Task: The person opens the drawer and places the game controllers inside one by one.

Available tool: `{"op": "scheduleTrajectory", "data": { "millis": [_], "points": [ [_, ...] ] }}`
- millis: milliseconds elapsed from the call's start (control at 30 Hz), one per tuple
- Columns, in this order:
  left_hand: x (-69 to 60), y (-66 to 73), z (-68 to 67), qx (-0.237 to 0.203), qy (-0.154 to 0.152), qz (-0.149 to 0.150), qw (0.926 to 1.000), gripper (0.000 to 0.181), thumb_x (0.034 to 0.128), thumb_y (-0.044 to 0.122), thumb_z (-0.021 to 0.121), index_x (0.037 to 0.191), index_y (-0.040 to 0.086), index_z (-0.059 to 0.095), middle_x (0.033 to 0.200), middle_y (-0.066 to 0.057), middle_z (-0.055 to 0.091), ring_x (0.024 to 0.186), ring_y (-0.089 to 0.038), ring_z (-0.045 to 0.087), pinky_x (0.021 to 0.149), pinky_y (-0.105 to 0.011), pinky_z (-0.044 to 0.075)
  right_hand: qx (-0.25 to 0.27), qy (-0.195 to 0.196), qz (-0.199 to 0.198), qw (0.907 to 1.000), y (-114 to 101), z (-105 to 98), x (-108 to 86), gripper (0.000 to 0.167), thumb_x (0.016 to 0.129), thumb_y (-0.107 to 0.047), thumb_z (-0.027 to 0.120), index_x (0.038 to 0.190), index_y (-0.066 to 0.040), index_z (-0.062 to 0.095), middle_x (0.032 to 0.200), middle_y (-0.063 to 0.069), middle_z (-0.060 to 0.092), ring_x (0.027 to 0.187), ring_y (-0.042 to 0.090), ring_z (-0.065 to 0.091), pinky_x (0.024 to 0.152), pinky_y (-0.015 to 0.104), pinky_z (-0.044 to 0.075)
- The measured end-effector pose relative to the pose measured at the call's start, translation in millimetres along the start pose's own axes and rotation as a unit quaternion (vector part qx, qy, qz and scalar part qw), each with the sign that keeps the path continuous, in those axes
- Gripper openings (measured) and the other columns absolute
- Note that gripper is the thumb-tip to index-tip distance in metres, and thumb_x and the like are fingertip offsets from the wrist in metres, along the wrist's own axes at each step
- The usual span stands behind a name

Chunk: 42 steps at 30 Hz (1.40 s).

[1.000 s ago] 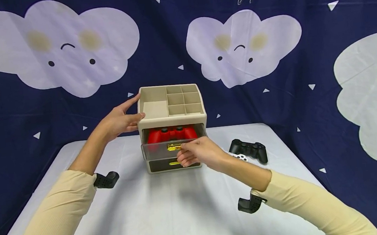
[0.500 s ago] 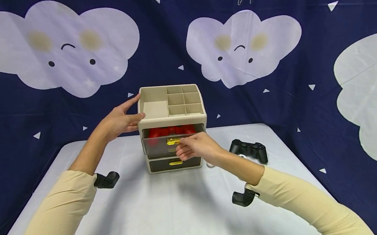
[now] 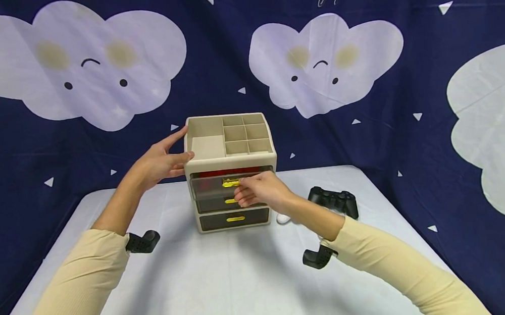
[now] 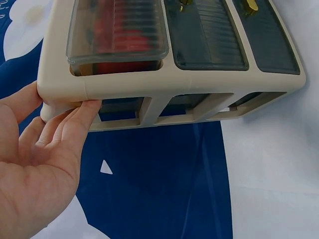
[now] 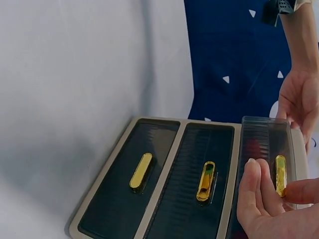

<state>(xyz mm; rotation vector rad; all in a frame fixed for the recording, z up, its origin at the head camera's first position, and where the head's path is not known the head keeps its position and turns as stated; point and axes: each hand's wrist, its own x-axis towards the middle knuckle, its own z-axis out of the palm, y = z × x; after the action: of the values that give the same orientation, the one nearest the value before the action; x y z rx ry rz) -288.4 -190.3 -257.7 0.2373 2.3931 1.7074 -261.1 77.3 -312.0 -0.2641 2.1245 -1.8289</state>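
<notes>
A beige desktop organizer (image 3: 230,163) with three smoky see-through drawers stands toward the back of the table. Its top drawer (image 3: 207,188) is pulled partly out, and a red game controller (image 4: 117,42) shows inside. My right hand (image 3: 262,189) pinches that drawer's gold handle (image 5: 281,174) between thumb and fingers. On the organizer's upper left side rests my left hand (image 3: 157,164), thumb at the top edge and other fingers against the side wall (image 4: 149,107). The middle drawer (image 5: 199,184) and bottom drawer (image 5: 137,174) sit flush in the frame.
To the right of the organizer lies a black game controller (image 3: 334,200), with a white object (image 3: 283,219) partly hidden by my right forearm. A white cloth covers the table (image 3: 192,285). Dark blue cloud-printed cloth (image 3: 219,54) hangs behind.
The top drawer has slid inward, my right hand moving with it, so the red controller is now mostly covered and the middle drawer's handle shows. My left hand stays in place.
</notes>
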Motion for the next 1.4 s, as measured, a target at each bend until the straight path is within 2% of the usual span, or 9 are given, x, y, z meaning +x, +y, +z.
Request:
{"op": "scheduleTrajectory", "data": {
  "millis": [200, 467, 800, 1000, 1400],
  "points": [
    [0.6, -0.2, 0.9, 0.001, -0.001, 0.002, 1.0, 0.082, 0.104, 0.019, 0.06, 0.162, 0.044, 0.009, 0.163, -0.015, 0.03, 0.13, -0.032, 0.056, 0.111, -0.046, 0.047, 0.001, 0.002, -0.004, 1.0, 0.3, -1.3, 6.6, 0.034, 0.104, -0.013, 0.053, 0.11, 0.017, 0.069, 0.08, 0.008, 0.074, 0.073, 0.019, 0.073, 0.077, 0.033, 0.063],
    [0.1, -0.2, 0.6, 0.003, 0.001, 0.001, 1.0, 0.082, 0.1037, 0.02, 0.061, 0.162, 0.044, 0.009, 0.168, -0.012, 0.021, 0.131, -0.031, 0.056, 0.111, -0.046, 0.047, 0.003, 0.007, -0.005, 1.0, 0.9, -1.9, 12.8, 0.033, 0.105, -0.014, 0.053, 0.107, 0.015, 0.07, 0.081, 0.009, 0.074, 0.073, 0.018, 0.073, 0.077, 0.032, 0.063],
    [1.1, -0.9, 1.5, 0.001, 0.002, 0.0, 1.0, 0.082, 0.1042, 0.019, 0.06, 0.162, 0.044, 0.008, 0.166, -0.015, 0.025, 0.135, -0.033, 0.053, 0.112, -0.048, 0.045, 0.001, 0.018, -0.002, 0.9998, 1.2, -2.0, 19.5, 0.033, 0.104, -0.015, 0.054, 0.105, 0.014, 0.07, 0.078, 0.009, 0.073, 0.069, 0.015, 0.071, 0.073, 0.03, 0.063],
    [1.0, -1.5, 1.5, 0.002, 0.001, -0.003, 1.0, 0.082, 0.1041, 0.02, 0.06, 0.162, 0.045, 0.007, 0.167, -0.013, 0.021, 0.136, -0.033, 0.052, 0.113, -0.048, 0.045, -0.004, 0.02, -0.003, 0.9998, 2.2, -2.0, 21.8, 0.033, 0.104, -0.015, 0.055, 0.103, 0.014, 0.071, 0.077, 0.009, 0.073, 0.068, 0.015, 0.071, 0.073, 0.03, 0.063],
    [1.8, -0.7, 1.5, -0.001, -0.003, -0.006, 1.0, 0.082, 0.1042, 0.019, 0.06, 0.162, 0.045, 0.007, 0.166, -0.014, 0.025, 0.134, -0.032, 0.053, 0.113, -0.047, 0.045, -0.01, 0.021, -0.015, 0.9996, 3.1, -3.0, 23.6, 0.033, 0.104, -0.014, 0.055, 0.105, 0.015, 0.071, 0.077, 0.008, 0.073, 0.069, 0.017, 0.072, 0.074, 0.031, 0.063]
  ]
}}
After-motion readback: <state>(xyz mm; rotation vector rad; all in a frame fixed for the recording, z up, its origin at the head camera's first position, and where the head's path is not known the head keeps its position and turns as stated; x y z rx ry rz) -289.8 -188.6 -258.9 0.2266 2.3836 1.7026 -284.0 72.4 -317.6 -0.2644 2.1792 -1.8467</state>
